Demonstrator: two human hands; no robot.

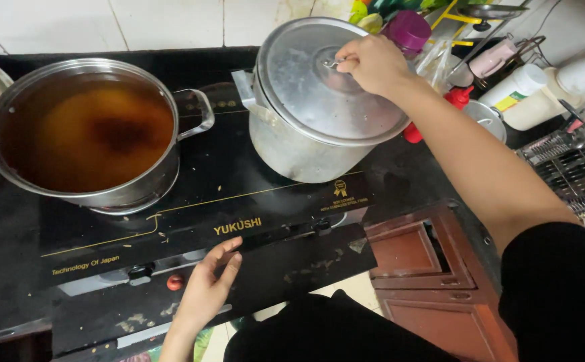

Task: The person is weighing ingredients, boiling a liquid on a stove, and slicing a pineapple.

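Note:
My right hand [373, 64] grips the small wire handle of a round metal lid [306, 94], which lies tilted over a grey aluminium pot [299, 151] on the right side of a black cooktop [239, 194]. Fingers apart, my left hand [208, 285] rests flat on the cooktop's front edge, near a small red knob [174, 282]. On the left burner stands an open steel pot [88, 134] full of brown liquid.
Bottles, a purple cup [408, 30] and a white jug [547, 94] crowd the counter at the back right. A wire dish rack [574, 167] sits at the far right. A reddish wooden cabinet [433, 268] stands below, with white wall tiles behind.

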